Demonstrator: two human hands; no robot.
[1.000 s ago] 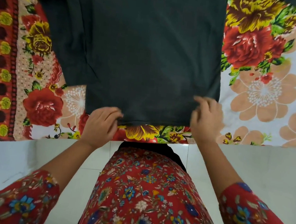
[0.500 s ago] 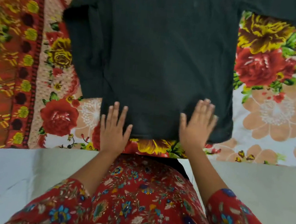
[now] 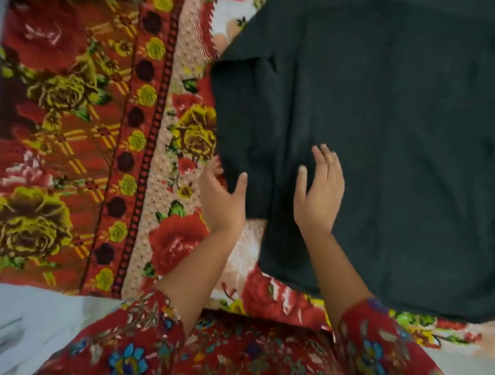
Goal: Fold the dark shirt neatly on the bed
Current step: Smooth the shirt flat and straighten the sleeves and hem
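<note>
Dark shirt (image 3: 396, 141) lies flat on bedspread (image 3: 63, 139), ahead and right of both hands. Left hand (image 3: 222, 198) at sleeve (image 3: 247, 111) corner, thumb on top; grip unclear. Right hand (image 3: 320, 191) flat on shirt body, fingers straight. Hands apart. Risk: folding the sleeve drags and wrinkles the body if right-hand pressure is light.
</note>
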